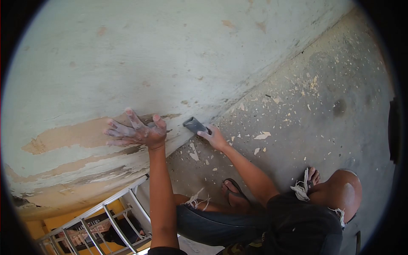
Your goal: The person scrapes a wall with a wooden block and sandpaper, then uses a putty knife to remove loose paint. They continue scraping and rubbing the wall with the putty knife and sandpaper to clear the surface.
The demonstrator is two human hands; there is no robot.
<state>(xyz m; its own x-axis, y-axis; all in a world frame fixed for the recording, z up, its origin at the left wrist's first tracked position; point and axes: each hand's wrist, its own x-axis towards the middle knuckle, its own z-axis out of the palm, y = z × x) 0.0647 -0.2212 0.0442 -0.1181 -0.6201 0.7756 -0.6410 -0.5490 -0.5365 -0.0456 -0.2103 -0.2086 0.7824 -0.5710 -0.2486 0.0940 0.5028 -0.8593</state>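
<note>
My left hand (143, 133), dusted with white powder, has its fingers spread against the wall (140, 55). Around it the pale green paint has peeled from a tan patch (72, 136). In my right hand (216, 138) is a dark grey sanding block (195, 125), gripped at its near end. Its far end overlaps the lower wall, close to where wall meets floor.
Paint flakes (262, 135) litter the grey concrete floor (340, 144). A metal ladder (106, 208) stands at lower left, with cloth items (85, 233) behind its rungs. My bent knee (340, 191) and sandalled foot (233, 190) are close below my arms.
</note>
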